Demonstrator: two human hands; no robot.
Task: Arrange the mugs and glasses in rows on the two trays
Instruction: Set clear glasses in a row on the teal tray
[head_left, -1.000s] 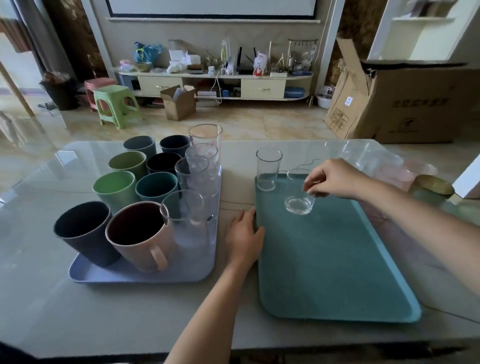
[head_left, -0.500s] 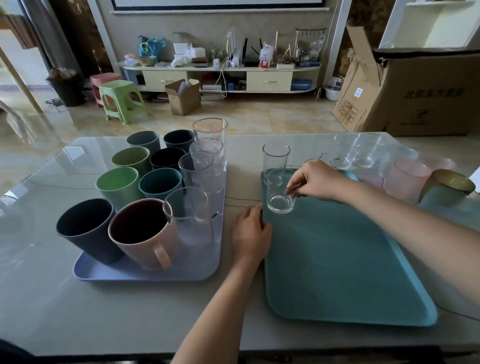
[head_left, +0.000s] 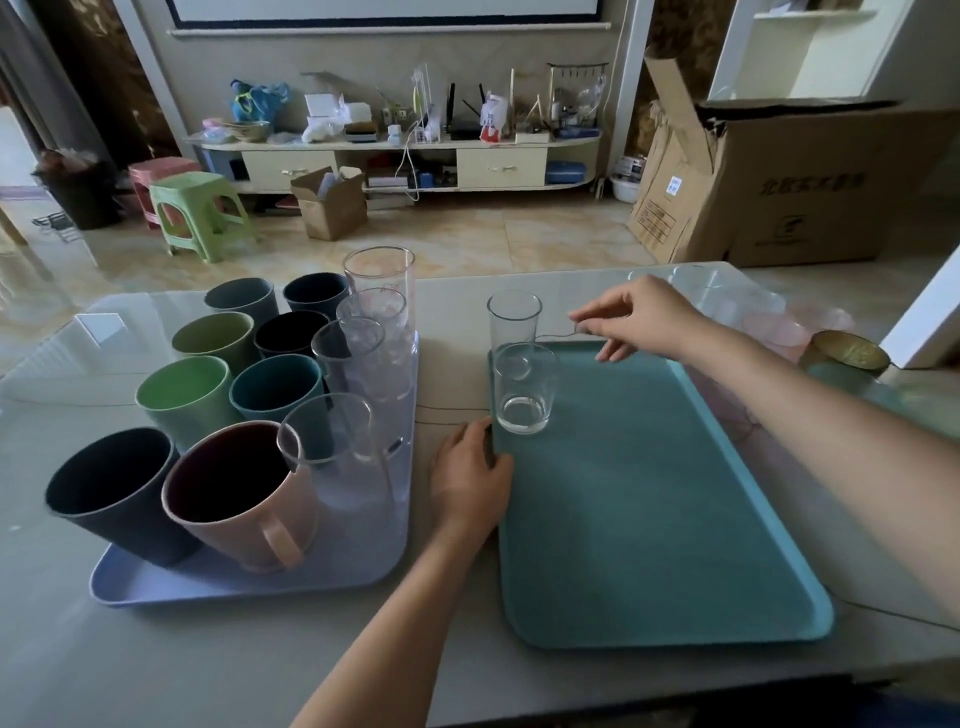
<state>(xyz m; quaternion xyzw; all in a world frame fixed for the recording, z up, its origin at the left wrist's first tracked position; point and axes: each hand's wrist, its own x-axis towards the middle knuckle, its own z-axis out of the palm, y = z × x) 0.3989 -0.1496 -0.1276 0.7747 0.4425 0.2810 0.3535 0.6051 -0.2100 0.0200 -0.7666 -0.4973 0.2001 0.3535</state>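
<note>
Your left hand (head_left: 470, 480) lies flat, pinning the teal plastic tray's (head_left: 675, 519) left rim so it stays put, while your empty right hand (head_left: 631, 322), fingers loosely spread, hovers beyond the short clear glass (head_left: 522, 392) at its far-left corner.

A pale, glossy surface (head_left: 208, 649) fills the near part of the scene. Beyond it lies a beige tiled floor (head_left: 467, 234). At far left on the floor stands a green plastic stool (head_left: 200, 213), with a pink plastic stool (head_left: 156, 171) just behind it and a dark bin (head_left: 78, 192) further left. Near the middle of the floor sits a small open cardboard box (head_left: 330, 202). Against the far wall runs a long cream low cabinet (head_left: 395, 163) with two drawers, its top crowded with small clutter. At far right stands a large brown cardboard box (head_left: 810, 182), its flaps open.
</note>
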